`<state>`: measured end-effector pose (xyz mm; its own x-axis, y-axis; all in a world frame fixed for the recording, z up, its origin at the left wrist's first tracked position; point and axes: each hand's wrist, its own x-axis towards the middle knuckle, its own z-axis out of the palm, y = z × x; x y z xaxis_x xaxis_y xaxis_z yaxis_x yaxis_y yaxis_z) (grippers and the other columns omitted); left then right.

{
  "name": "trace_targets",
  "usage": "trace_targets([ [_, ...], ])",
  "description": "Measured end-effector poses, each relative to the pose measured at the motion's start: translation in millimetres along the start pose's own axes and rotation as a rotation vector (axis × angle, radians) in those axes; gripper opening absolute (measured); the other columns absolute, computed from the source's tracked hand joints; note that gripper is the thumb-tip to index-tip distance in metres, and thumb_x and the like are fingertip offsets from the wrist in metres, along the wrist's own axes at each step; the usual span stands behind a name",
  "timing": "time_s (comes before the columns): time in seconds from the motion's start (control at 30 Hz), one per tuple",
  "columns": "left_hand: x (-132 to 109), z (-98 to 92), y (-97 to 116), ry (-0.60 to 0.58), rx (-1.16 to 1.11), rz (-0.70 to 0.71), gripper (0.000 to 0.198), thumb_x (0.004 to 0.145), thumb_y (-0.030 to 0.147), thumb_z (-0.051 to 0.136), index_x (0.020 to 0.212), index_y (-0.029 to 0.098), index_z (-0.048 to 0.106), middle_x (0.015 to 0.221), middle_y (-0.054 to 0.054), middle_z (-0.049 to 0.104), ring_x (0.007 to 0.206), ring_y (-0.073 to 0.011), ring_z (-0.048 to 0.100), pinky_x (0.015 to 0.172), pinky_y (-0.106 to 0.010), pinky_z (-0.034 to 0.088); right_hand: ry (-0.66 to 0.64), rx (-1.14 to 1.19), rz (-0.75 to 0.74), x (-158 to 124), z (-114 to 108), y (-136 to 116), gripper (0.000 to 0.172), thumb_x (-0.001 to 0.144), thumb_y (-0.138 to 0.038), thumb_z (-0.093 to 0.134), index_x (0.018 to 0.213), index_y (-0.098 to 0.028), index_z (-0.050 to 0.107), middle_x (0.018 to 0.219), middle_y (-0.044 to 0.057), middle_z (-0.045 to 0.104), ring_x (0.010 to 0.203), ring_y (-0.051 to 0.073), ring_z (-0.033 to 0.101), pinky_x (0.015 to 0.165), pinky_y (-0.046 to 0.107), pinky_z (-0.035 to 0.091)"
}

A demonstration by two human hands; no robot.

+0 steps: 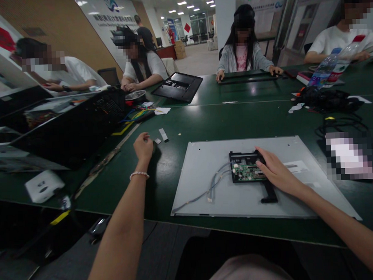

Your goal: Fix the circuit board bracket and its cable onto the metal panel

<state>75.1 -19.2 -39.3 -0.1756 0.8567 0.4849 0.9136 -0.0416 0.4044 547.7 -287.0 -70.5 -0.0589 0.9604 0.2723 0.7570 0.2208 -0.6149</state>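
A flat grey-white metal panel, like the back of a display [193, 172], lies on the green table in front of me. On it sits a black plastic bracket [269, 193] carrying a green circuit board [245, 172]. Grey cables [215, 182] run from the board's left side down to the panel's lower left corner. My right hand [277, 171] grips the bracket's upper right side, thumb on top. Left of the panel, my left hand [143, 147] hovers with its fingers curled in; whatever they may hold is hidden. Two small pale pieces, one a strip [163, 135], lie beside it.
A large black casing [70, 132] stands at left, near a white box-shaped device [44, 186]. Ahead lies a black frame-like cover [178, 87]. A person across the table holds a long dark bar [248, 77]. Bottles [324, 67] and tangled black material [328, 100] are at right.
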Motion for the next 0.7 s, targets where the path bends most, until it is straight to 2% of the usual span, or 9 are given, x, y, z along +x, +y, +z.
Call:
trace_targets([
  [0.07, 1.5, 1.7, -4.0, -0.049, -0.009, 0.029, 0.036, 0.083, 0.017, 0.047, 0.113, 0.012, 0.066, 0.116, -0.011, 0.069, 0.106, -0.0212, 0.063, 0.097, -0.030, 0.044, 0.009, -0.006, -0.009, 0.2, 0.6, 0.3, 0.058, 0.101, -0.052, 0.032, 0.152, -0.025, 0.030, 0.145, 0.015, 0.050, 0.134, 0.032, 0.046, 0.111, 0.057, 0.036],
  [0.17, 2.5, 5.1, -7.4, -0.126, 0.004, 0.161, 0.033, 0.083, 0.027, 0.052, 0.108, 0.013, 0.069, 0.115, -0.010, 0.070, 0.108, -0.0226, 0.062, 0.098, -0.031, 0.044, 0.010, -0.018, -0.014, 0.4, 0.8, 0.3, 0.058, 0.101, -0.051, 0.032, 0.151, -0.021, 0.031, 0.145, 0.016, 0.050, 0.134, 0.031, 0.047, 0.113, 0.056, 0.035],
  [0.27, 2.3, 8.0, -9.4, -0.152, 0.066, 0.253, 0.034, 0.083, 0.034, 0.055, 0.104, 0.013, 0.071, 0.110, -0.011, 0.071, 0.104, -0.0240, 0.063, 0.096, -0.030, 0.045, -0.001, -0.027, -0.008, 0.5, 0.3, -0.2, 0.058, 0.101, -0.051, 0.032, 0.151, -0.020, 0.032, 0.146, 0.016, 0.049, 0.135, 0.031, 0.045, 0.113, 0.054, 0.035],
  [0.5, -4.2, 4.8, -1.1, -0.149, 0.269, 0.223, 0.034, 0.087, 0.033, 0.050, 0.101, 0.014, 0.074, 0.108, -0.013, 0.071, 0.098, -0.0263, 0.064, 0.088, -0.034, 0.046, 0.003, -0.043, -0.005, 1.2, -0.9, -0.5, 0.058, 0.101, -0.051, 0.032, 0.151, -0.022, 0.031, 0.145, 0.015, 0.050, 0.134, 0.031, 0.046, 0.112, 0.054, 0.037],
  [0.7, -12.9, -3.3, 4.2, -0.155, 0.293, 0.197, 0.042, 0.088, 0.045, 0.049, 0.103, 0.015, 0.074, 0.106, -0.013, 0.072, 0.096, -0.0263, 0.064, 0.086, -0.032, 0.047, -0.016, -0.026, 0.017, 0.3, -1.4, -3.3, 0.059, 0.101, -0.051, 0.032, 0.151, -0.020, 0.029, 0.146, 0.016, 0.048, 0.136, 0.030, 0.044, 0.114, 0.052, 0.035],
])
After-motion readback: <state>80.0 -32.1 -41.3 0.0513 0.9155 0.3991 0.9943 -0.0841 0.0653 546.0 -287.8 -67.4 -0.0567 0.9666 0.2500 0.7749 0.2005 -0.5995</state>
